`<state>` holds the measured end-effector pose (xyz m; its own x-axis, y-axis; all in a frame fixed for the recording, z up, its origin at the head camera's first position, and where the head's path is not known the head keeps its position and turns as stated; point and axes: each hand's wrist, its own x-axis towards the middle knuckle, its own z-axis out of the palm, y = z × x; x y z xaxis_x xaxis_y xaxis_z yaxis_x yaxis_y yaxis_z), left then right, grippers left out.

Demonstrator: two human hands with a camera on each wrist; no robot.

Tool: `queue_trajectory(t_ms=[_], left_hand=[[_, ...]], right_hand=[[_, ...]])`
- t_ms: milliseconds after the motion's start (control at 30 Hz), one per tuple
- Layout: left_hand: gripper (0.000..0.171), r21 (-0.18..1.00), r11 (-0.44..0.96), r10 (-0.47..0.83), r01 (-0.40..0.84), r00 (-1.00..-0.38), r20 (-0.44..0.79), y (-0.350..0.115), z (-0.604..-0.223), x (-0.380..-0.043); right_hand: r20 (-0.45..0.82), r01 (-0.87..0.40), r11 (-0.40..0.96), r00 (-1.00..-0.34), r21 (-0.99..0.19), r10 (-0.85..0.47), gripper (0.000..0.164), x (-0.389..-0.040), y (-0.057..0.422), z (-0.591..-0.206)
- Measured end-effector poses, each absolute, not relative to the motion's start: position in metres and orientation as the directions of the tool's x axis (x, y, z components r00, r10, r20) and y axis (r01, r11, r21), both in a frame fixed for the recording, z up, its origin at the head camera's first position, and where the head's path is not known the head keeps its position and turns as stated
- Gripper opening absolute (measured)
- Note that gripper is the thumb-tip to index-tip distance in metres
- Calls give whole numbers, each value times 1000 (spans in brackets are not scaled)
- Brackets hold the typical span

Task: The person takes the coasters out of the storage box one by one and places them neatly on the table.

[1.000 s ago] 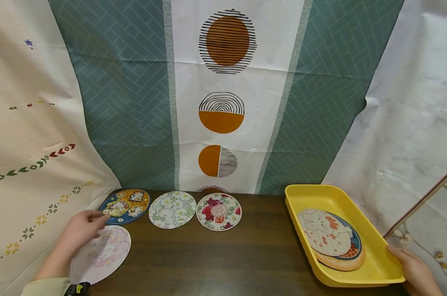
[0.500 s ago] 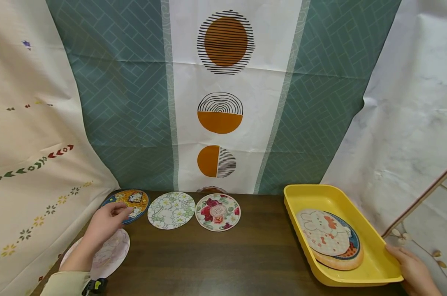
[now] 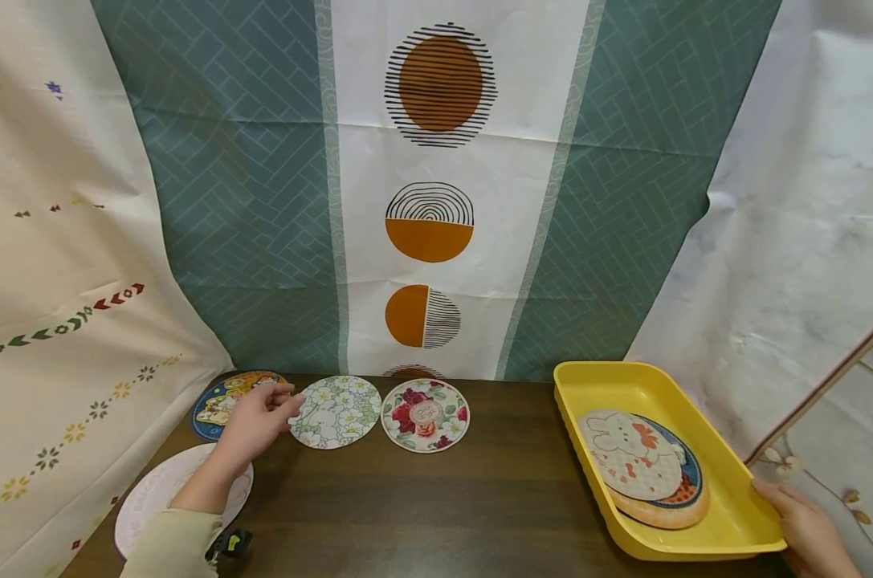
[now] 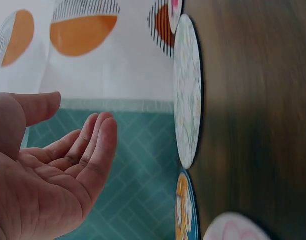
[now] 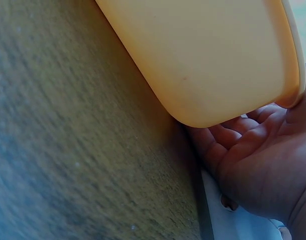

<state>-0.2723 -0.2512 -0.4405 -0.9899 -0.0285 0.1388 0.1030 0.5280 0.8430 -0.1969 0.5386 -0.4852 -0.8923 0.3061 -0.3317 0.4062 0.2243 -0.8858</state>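
My left hand [image 3: 257,424] hovers above the table's left side with nothing in it. In the left wrist view its fingers [image 4: 100,150] are loosely extended and the thumb stands apart. Its fingertips are near the left edge of a green-and-white floral round coaster [image 3: 337,413]. Partly behind the hand lies a blue-and-orange cartoon coaster [image 3: 215,405]; below the forearm is a pale pink one [image 3: 143,502], partly covered. At far right, my right hand [image 3: 808,522] grips the side of a yellow tray [image 3: 740,514], thumb at the rim. The tray's outer wall [image 5: 208,60] fills the right wrist view.
A red-rose coaster [image 3: 426,416] lies right of the green one. Inside the tray, a rabbit coaster [image 3: 631,457] overlaps a blue-rimmed one [image 3: 689,478] and a tan one [image 3: 675,514]. Patterned cloth [image 3: 263,201] hangs behind the dark wooden table [image 3: 407,514].
My left hand has moved right, from beside the pink coaster across the blue-and-orange one towards the green floral one. The right hand and tray have stayed in place.
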Motion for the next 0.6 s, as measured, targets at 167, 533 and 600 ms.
queue_trajectory(t_ms=[167,533,600], left_hand=[[59,844,521,-13,130,-987,160,-233,-438,-277],[52,869,461,42,181,-982,183,-195,-440,-287],[50,868,461,47,184,-982,183,-187,-441,-289]], right_hand=[[-328,400,228,-897,-888,298,70,-197,539,-485],[-343,415,219,-889,-883,303,73,-197,539,-485],[-341,412,218,-891,-885,300,73,-197,539,-485]])
